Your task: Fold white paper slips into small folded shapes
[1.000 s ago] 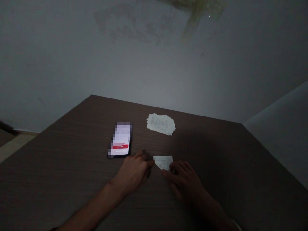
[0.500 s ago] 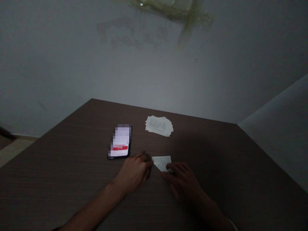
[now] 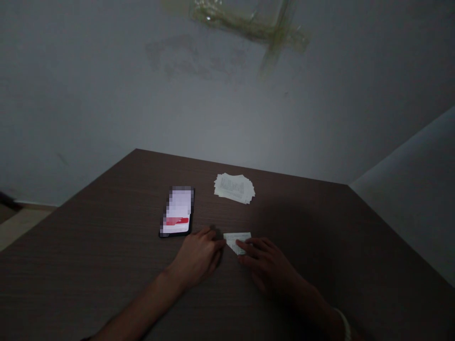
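Observation:
A small piece of printed paper [image 3: 232,237] lies on the table between my two hands, its lower left corner folded over at a slant. My left hand [image 3: 199,251] has its fingers curled, with the fingertips pinching the paper at its left edge. From the right, my right hand [image 3: 266,263] reaches over the paper with fingers stretched out. Its index fingertip presses on the folded part, and the thumb is at the lower edge. The lower right of the paper is hidden under these fingers.
A phone [image 3: 177,208] with a lit, partly blurred screen lies just beyond my left hand. Farther back is a loose stack of printed paper pieces [image 3: 234,187]. The brown table [image 3: 106,227] meets a grey wall [image 3: 227,113] with tape marks high up.
My right index finger has slid left across the paper onto the folded part. My left hand keeps its place at the left edge. The view has tilted up slightly.

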